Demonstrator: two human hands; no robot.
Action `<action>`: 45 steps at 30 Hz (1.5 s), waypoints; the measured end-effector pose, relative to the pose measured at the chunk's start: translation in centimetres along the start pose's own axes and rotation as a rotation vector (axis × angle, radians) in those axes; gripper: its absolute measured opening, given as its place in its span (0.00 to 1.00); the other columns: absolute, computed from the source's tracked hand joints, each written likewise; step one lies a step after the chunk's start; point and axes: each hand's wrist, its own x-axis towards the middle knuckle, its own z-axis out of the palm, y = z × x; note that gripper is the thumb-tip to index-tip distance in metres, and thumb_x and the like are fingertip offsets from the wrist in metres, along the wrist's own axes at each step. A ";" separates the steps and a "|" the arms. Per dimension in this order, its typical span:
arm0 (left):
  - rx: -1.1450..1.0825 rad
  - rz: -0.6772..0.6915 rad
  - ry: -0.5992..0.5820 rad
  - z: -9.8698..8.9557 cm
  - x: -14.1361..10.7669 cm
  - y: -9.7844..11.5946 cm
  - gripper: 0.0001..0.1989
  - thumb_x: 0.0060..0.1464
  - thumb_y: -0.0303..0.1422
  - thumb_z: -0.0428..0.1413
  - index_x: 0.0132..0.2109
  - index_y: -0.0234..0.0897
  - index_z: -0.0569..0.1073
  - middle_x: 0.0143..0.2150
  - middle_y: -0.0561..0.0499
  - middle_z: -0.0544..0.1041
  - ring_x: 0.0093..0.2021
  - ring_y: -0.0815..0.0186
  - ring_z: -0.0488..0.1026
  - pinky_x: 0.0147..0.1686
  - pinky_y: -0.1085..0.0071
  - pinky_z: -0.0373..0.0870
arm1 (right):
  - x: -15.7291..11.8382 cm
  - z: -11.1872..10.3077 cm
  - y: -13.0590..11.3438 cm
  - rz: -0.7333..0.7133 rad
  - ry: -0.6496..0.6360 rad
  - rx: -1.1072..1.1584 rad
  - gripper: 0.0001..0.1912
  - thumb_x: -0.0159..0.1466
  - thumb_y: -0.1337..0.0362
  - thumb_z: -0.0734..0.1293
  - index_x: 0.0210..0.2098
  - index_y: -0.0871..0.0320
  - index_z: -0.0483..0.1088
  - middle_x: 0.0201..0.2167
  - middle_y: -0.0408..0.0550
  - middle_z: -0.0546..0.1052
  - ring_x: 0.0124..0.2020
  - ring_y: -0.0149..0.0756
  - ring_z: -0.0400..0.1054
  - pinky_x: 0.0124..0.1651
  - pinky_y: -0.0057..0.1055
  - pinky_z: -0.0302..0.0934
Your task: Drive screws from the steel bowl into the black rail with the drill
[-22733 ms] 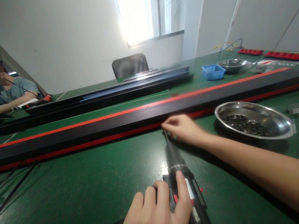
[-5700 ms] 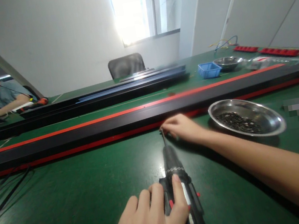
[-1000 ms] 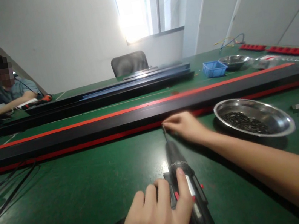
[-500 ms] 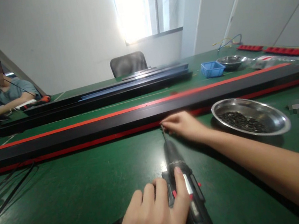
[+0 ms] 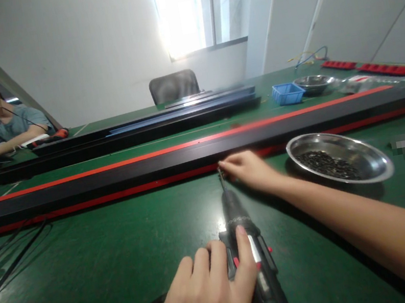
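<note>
My left hand is wrapped round a black cordless drill lying on its side on the table, its bit pointing away from me. Just ahead, the fingertips of my right hand are pinched together by the tip of the bit, at the near red edge of a long black rail. What they hold, if anything, is too small to make out. Right of that hand stands an oval steel bowl with a heap of small dark pieces, probably screws.
Behind the rail lie more long black profiles. A blue plastic bin, a second steel bowl and red strips are at the back right. Cables cross the table at left. Another person sits at far left.
The pinched fingertips of my right hand have shifted very slightly to the right at the bit tip. My left hand and the drill stay in place.
</note>
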 end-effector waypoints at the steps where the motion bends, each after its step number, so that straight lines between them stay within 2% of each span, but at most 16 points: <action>1: -0.003 0.001 0.004 0.0 0.0 0.0 0.29 0.66 0.33 0.44 0.71 0.31 0.55 0.39 0.44 0.76 0.32 0.56 0.75 0.26 0.65 0.71 | 0.0 0.0 0.0 -0.008 -0.001 -0.007 0.18 0.70 0.55 0.65 0.34 0.63 0.79 0.31 0.52 0.81 0.27 0.34 0.70 0.33 0.31 0.61; 10: -0.059 0.025 -0.036 0.2 0.0 0.0 0.29 0.67 0.31 0.39 0.72 0.29 0.52 0.42 0.41 0.77 0.35 0.55 0.77 0.27 0.63 0.74 | 0.2 0.1 0.4 -0.081 -0.024 -0.068 0.18 0.70 0.57 0.64 0.31 0.61 0.78 0.31 0.51 0.82 0.30 0.35 0.71 0.37 0.31 0.61; 20: -0.080 0.032 -0.047 0.3 -0.1 -0.2 0.29 0.68 0.33 0.38 0.73 0.30 0.52 0.44 0.40 0.77 0.35 0.54 0.77 0.27 0.62 0.75 | 0.1 0.0 0.1 -0.057 -0.034 -0.070 0.17 0.70 0.58 0.64 0.31 0.61 0.78 0.32 0.51 0.82 0.28 0.33 0.70 0.34 0.30 0.62; 29: -0.066 0.027 -0.021 0.2 -0.1 0.0 0.30 0.67 0.32 0.40 0.73 0.29 0.50 0.44 0.40 0.77 0.34 0.55 0.76 0.27 0.62 0.74 | 0.1 -0.1 0.0 -0.060 -0.072 -0.032 0.15 0.69 0.59 0.65 0.40 0.61 0.82 0.36 0.52 0.83 0.30 0.35 0.72 0.35 0.32 0.66; 33: -0.063 0.026 -0.020 0.2 -0.1 0.0 0.30 0.67 0.32 0.40 0.73 0.29 0.51 0.43 0.41 0.77 0.35 0.54 0.77 0.27 0.63 0.73 | 0.1 -0.2 0.0 -0.022 -0.081 -0.020 0.14 0.67 0.64 0.66 0.45 0.62 0.82 0.38 0.52 0.84 0.28 0.34 0.72 0.33 0.30 0.67; 35: -0.051 0.011 -0.007 0.2 -0.1 0.0 0.29 0.66 0.31 0.40 0.72 0.29 0.52 0.41 0.42 0.77 0.34 0.55 0.77 0.27 0.64 0.73 | 0.1 -0.2 0.1 -0.011 -0.080 -0.012 0.15 0.64 0.68 0.66 0.47 0.62 0.82 0.39 0.52 0.84 0.31 0.35 0.75 0.36 0.31 0.69; 40: -0.051 0.024 0.005 0.3 -0.1 0.1 0.29 0.66 0.31 0.40 0.72 0.28 0.53 0.41 0.42 0.77 0.33 0.56 0.76 0.26 0.64 0.72 | 0.1 -0.2 0.3 -0.079 -0.059 -0.052 0.19 0.60 0.74 0.65 0.47 0.61 0.82 0.43 0.52 0.84 0.44 0.39 0.78 0.53 0.34 0.69; 45: -0.041 0.014 0.013 0.3 0.0 0.0 0.29 0.65 0.29 0.40 0.72 0.28 0.53 0.40 0.42 0.77 0.33 0.55 0.76 0.25 0.64 0.72 | -0.3 0.2 0.3 -0.140 0.018 -0.158 0.21 0.59 0.75 0.63 0.47 0.60 0.82 0.45 0.52 0.84 0.45 0.40 0.79 0.54 0.36 0.70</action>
